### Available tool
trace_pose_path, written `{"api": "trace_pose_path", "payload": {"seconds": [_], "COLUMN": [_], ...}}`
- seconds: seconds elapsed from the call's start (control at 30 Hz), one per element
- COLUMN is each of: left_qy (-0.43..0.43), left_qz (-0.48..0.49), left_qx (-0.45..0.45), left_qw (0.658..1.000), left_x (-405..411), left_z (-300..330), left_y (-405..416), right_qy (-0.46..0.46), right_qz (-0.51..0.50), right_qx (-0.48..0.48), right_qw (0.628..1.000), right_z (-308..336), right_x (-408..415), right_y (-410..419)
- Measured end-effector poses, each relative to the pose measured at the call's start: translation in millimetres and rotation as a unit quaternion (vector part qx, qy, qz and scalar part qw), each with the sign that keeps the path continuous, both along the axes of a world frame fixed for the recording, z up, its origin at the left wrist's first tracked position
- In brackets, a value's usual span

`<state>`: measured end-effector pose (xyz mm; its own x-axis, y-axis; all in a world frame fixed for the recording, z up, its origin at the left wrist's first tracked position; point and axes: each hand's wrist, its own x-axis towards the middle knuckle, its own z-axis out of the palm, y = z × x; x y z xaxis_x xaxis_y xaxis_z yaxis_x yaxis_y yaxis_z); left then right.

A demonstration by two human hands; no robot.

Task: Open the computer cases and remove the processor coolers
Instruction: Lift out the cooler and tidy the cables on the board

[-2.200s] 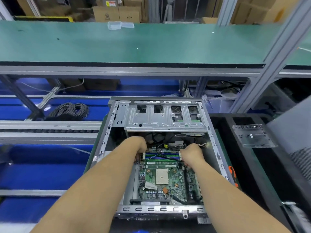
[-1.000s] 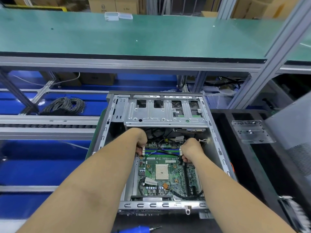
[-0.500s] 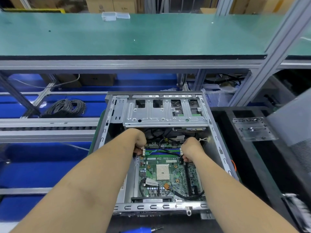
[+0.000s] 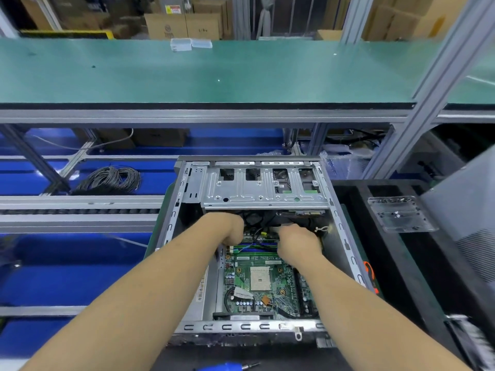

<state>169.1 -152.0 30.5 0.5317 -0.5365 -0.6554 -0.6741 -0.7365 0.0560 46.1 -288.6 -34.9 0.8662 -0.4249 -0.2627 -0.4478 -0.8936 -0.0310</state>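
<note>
Although the task speaks of several cases, only one computer case (image 4: 332, 210) shows, lying in the lower middle of the frame with its side panel already off and its inside open to view. On the green board (image 4: 241, 287) inside it the square processor socket (image 4: 259, 278) sits bare, with four mounting holes around it and no cooler on top, so for this case the cooler looks to be out already; where that cooler is now I cannot tell, as none shows anywhere in the frame.

Both hands reach deep into the case, above the socket and just below the metal drive cage (image 4: 265, 188). Over the left end of the memory slots (image 4: 254, 249), the left hand (image 4: 231, 227) has its fingers curled downward, but what they hold is hidden. Blurred, the right hand (image 4: 298, 241) lies among the black cables (image 4: 261, 219) at the right end of the slots, and its grip cannot be made out.

A blue screwdriver (image 4: 227, 367) lies at the bottom edge, and a clear tray of screws (image 4: 399, 214) sits at the right. My judgement is that this case is nearly done, and any others remain.
</note>
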Motion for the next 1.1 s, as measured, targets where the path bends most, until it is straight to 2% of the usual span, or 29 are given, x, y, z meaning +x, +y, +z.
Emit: {"api": "trace_pose_path", "payload": {"seconds": [0.07, 0.17, 0.23, 0.3, 0.37, 0.53, 0.73, 0.9, 1.03, 1.1], "left_qy": [-0.04, -0.132, -0.178, -0.192, -0.202, -0.196, -0.205, -0.195, -0.187, -0.195], "left_qz": [-0.028, -0.02, 0.011, 0.072, 0.109, 0.127, 0.131, 0.132, 0.13, 0.127], "left_qx": [-0.041, -0.097, -0.152, -0.243, -0.287, -0.288, -0.291, -0.295, -0.297, -0.305], "left_qw": [0.998, 0.986, 0.972, 0.948, 0.93, 0.929, 0.925, 0.926, 0.927, 0.923], "left_x": [-6, -22, -34, -41, -41, -39, -37, -36, -35, -38], "left_z": [11, 14, 7, 0, -2, -6, -8, -10, -7, -5], "left_y": [12, 42, 60, 69, 70, 69, 69, 69, 68, 69], "right_qy": [-0.023, -0.042, -0.042, -0.035, -0.032, -0.016, -0.072, 0.018, 0.075, 0.09], "right_qz": [0.027, 0.034, 0.033, 0.032, 0.049, 0.071, 0.094, 0.099, 0.051, 0.024], "right_qx": [0.005, 0.014, 0.012, 0.015, 0.02, 0.02, -0.025, -0.053, 0.023, 0.027], "right_qw": [0.999, 0.998, 0.998, 0.999, 0.998, 0.997, 0.993, 0.994, 0.996, 0.995], "right_z": [0, 0, -1, -1, -1, 0, 14, 43, 91, 122], "right_x": [2, 4, 7, 9, 10, 15, 11, -5, -14, -21], "right_y": [2, 2, 3, 5, 7, 11, 16, 28, 19, 11]}}
